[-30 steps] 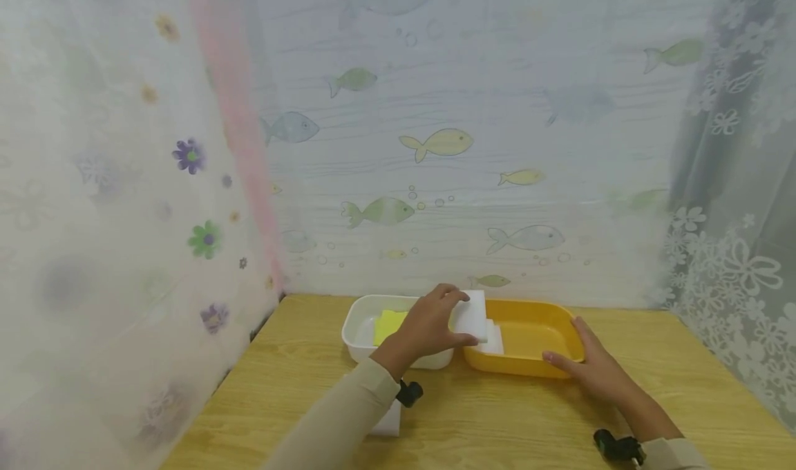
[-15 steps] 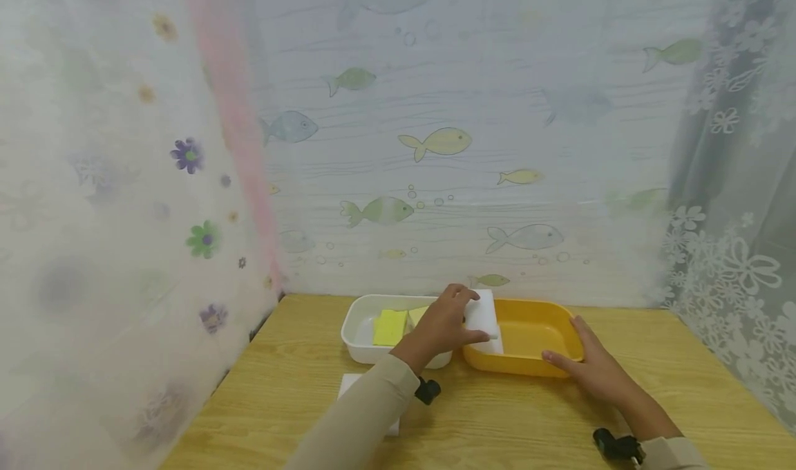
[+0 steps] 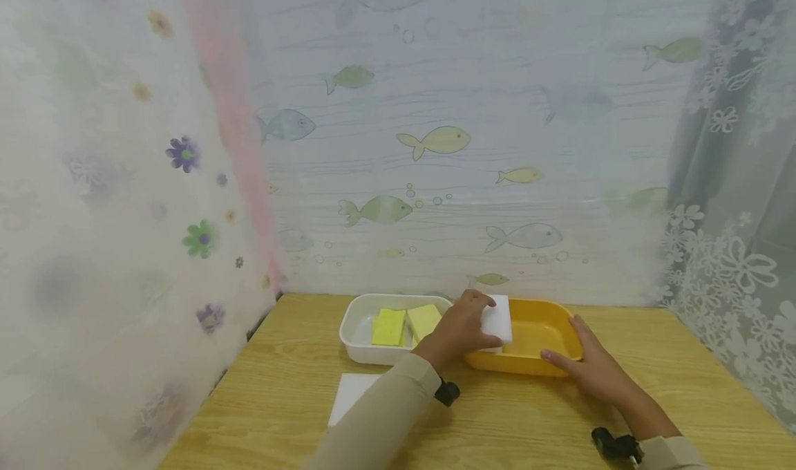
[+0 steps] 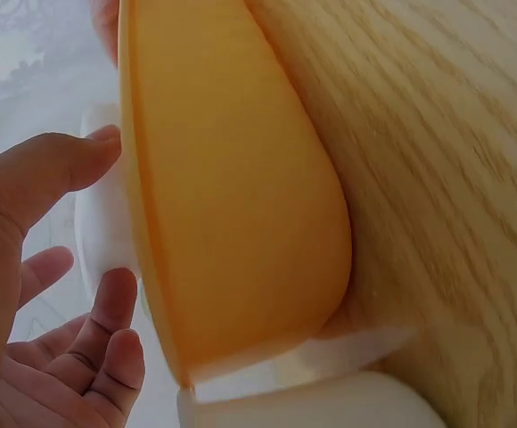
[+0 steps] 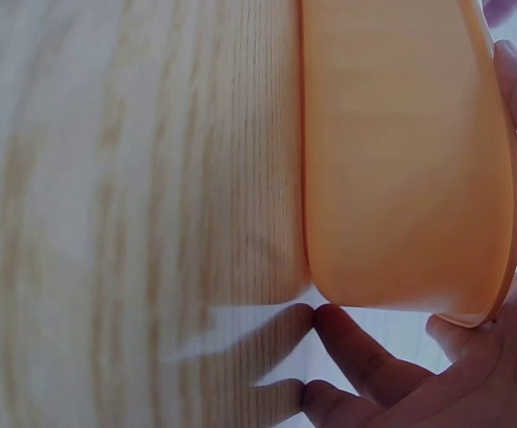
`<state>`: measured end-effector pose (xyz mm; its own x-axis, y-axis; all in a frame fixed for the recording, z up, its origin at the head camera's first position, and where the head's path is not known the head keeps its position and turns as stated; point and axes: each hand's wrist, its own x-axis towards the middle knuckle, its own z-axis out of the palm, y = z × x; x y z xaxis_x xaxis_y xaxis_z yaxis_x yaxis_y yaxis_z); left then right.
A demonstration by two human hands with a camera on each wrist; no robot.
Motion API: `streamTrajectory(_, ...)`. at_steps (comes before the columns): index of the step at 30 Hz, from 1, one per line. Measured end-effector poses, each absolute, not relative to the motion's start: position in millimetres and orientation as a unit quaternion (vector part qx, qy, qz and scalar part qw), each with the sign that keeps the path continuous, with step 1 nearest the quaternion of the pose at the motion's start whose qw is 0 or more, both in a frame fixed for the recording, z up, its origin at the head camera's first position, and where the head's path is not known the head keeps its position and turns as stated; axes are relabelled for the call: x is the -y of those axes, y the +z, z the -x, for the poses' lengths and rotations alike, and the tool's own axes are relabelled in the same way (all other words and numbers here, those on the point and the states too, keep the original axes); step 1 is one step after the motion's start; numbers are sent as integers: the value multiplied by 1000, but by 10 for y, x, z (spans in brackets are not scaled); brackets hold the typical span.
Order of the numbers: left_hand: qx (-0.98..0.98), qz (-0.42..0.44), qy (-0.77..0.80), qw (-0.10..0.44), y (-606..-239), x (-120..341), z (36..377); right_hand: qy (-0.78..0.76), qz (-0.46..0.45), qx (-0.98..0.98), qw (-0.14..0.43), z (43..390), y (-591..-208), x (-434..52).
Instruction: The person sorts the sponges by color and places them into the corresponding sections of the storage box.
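My left hand point(image 3: 457, 333) holds a white sponge block point(image 3: 500, 319) between thumb and fingers, over the left part of the orange-yellow tray point(image 3: 519, 365). In the left wrist view, the block point(image 4: 105, 218) shows behind the tray's rim, between thumb and fingertips. Just under it, the edge of another white block point(image 3: 495, 350) peeks out inside the tray. On the tray's right end, my right hand point(image 3: 600, 372) grips the rim, thumb at the near side. The right wrist view has fingers point(image 5: 365, 357) against the tray's outer end wall.
Left of the orange-yellow tray stands a white tray point(image 3: 367, 352), holding a bright yellow sponge point(image 3: 388, 327) and a paler yellow sponge point(image 3: 424, 319). A white block point(image 3: 350, 394) lies on the wooden table point(image 3: 267, 401), partly behind the left sleeve. A fish-print curtain point(image 3: 448, 200) hangs behind.
My left hand has moved right with the white sponge block, farther over the orange-yellow tray, uncovering the paler yellow sponge. My right hand stays on the rim.
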<state>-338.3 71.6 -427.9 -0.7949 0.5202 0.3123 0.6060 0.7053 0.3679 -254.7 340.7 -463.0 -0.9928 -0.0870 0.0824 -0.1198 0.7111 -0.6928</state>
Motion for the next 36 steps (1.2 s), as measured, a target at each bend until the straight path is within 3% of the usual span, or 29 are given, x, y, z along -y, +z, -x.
streamTrajectory(18,889,266,-372,22,-4418,-891,3308,378,-57,924,17,2586,-4628,-3382)
streamTrajectory(36,907,254,-335,37,-4500,-963,3347,362,-51,930,21,2591,-4648,-3430)
